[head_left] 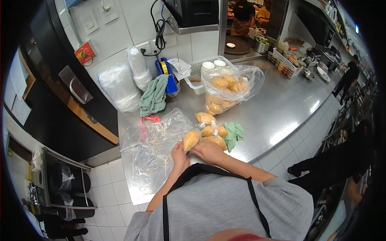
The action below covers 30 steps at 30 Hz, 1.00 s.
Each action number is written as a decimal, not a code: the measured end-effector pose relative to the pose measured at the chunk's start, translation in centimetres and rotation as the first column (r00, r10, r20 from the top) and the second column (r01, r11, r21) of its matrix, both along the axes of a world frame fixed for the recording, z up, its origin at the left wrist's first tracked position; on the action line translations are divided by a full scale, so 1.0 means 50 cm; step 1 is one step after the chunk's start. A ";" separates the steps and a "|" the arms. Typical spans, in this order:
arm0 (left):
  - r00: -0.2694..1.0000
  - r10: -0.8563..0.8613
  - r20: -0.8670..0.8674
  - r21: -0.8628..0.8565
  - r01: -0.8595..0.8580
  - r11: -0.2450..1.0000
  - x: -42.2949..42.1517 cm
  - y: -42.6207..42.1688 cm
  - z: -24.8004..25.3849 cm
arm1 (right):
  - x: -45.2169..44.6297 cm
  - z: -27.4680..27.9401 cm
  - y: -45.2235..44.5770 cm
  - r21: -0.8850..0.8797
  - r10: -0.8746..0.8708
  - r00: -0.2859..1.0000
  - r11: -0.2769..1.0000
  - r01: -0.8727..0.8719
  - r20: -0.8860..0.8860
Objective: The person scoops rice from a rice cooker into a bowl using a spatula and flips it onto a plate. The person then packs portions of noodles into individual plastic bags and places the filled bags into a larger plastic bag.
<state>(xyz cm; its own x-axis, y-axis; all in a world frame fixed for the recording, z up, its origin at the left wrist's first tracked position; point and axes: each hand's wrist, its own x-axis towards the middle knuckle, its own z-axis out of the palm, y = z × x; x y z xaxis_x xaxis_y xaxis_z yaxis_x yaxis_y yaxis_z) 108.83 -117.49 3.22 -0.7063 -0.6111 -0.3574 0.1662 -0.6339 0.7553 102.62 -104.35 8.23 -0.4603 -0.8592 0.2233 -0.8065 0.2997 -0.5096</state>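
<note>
A small clear plastic bag of orange-yellow crumbly food (191, 141) is held up between my hands. My left hand (180, 156) is closed on its left side. My right hand (210, 152) is closed at the bag's lower right, its fingertips partly hidden. Just beyond my right hand lie several similar tied bags (206, 118) in a short row, beside a crumpled light green cloth (233, 135). To the left, a flattened clear plastic sheet or bag (163, 138) with loose crumbs covers the steel counter (273, 104). A pink tie (149, 119) rests at its far edge.
A large clear bag (231, 86) full of filled portions stands farther back. Behind it is a white basket (197, 87) with cups. A grey-green cloth (155, 94), plastic-wrapped stacks (119, 86) and a blue holder (170, 78) line the wall. Other people (349, 76) stand at right.
</note>
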 end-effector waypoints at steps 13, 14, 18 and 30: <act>0.994 0.106 -0.025 -0.799 -0.084 0.595 0.004 0.014 0.051 | -0.001 0.038 0.018 -0.357 -0.050 0.961 0.933 -0.053 -0.273; 0.994 0.103 -0.025 -0.801 -0.081 0.593 0.009 0.011 0.053 | -0.003 0.038 0.021 -0.362 -0.028 0.971 0.930 -0.061 -0.237; 0.990 -0.044 0.136 -0.900 0.142 0.412 0.040 0.009 0.071 | 0.009 0.047 0.039 -0.411 -0.036 0.963 0.908 -0.080 -0.267; 0.919 -0.367 0.148 -0.751 0.345 0.563 0.074 -0.003 -0.002 | -0.017 -0.053 0.052 -0.171 -0.029 0.811 0.973 0.158 0.584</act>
